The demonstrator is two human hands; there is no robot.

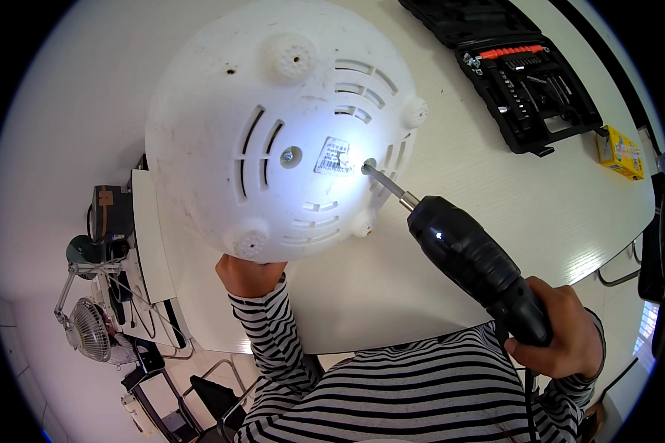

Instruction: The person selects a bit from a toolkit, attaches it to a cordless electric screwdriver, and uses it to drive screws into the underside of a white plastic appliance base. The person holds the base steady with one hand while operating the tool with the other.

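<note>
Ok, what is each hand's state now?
Left hand: at the edge of the white base; grip hidden, cannot tell.
Right hand: closed, holding the black screwdriver.

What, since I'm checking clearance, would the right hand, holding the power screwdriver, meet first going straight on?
The white vented base: the screwdriver bit ends at a recess there; whether it touches inside is unclear.

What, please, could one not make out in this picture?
Head view: left hand, its fingers hidden behind the round white plastic housing.
Head view: tip of the thick-bodied black screwdriver, hidden inside the recessed round hole.
Head view: the housing's far side, hidden by its near face.
Head view: black plastic tool case, lid cut off by top edge.
</note>
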